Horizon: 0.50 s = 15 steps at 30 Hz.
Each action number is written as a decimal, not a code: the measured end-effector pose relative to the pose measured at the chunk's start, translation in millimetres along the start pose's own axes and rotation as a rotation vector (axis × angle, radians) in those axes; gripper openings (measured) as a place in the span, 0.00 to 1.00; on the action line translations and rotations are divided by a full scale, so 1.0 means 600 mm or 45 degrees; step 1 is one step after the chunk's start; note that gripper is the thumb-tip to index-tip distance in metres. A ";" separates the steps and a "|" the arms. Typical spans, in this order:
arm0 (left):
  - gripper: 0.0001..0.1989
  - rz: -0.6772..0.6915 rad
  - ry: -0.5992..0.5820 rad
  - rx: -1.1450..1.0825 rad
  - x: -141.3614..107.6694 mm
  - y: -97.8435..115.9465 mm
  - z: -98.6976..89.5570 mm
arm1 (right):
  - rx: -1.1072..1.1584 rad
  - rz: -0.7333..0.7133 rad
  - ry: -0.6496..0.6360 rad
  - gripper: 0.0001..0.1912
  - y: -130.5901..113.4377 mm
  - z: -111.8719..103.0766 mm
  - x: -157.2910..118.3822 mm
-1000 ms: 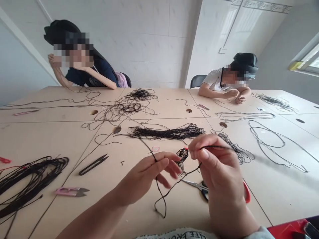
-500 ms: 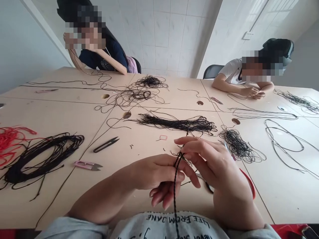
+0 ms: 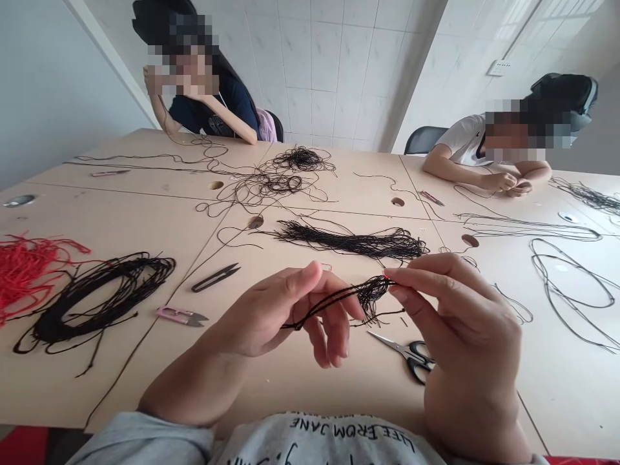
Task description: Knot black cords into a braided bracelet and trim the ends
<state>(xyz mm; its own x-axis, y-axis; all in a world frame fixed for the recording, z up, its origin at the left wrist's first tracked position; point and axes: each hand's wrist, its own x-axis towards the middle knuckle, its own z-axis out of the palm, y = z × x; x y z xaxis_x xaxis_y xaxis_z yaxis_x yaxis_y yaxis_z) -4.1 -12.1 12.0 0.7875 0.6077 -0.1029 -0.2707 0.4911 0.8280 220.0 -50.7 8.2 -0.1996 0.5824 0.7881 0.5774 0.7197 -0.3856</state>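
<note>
A thin black braided cord runs across my left palm and up to my right fingertips. My right hand pinches it between thumb and forefinger, beside a tiny red bit. Below that pinch hangs a loose bunch of fine black strands. My left hand is open, thumb raised and fingers apart, with the cord lying over it rather than gripped. Scissors with black handles lie on the table under my right hand.
Past my hands lies a black cord bundle. To the left are a black coil, red cords, black snips and pink snips. Two people sit across the table, a navy sleeve and a white sleeve showing.
My right hand has moved right, away from the left, drawing the cord from hanging down to sideways. My left thumb has lifted and its fingers have opened. The scissors now show more fully.
</note>
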 end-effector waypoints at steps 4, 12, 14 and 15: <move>0.25 0.100 0.026 0.103 -0.008 0.002 0.004 | -0.012 0.073 0.028 0.12 -0.002 0.001 0.000; 0.23 0.244 0.038 0.239 -0.014 0.007 -0.008 | 0.073 0.100 0.085 0.15 -0.003 0.002 -0.002; 0.23 0.209 -0.031 0.289 -0.011 0.007 -0.013 | 0.060 0.035 0.053 0.15 -0.002 0.003 -0.002; 0.23 0.181 -0.084 0.323 -0.009 0.007 -0.015 | 0.053 0.006 0.037 0.15 -0.002 0.004 -0.001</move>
<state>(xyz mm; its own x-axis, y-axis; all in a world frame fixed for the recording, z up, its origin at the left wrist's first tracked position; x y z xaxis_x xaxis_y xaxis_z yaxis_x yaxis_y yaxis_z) -14.5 -7.8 10.9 0.7881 0.6132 0.0532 -0.2403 0.2271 0.9438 217.8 -51.0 6.9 -0.1735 0.5754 0.7993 0.5445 0.7323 -0.4089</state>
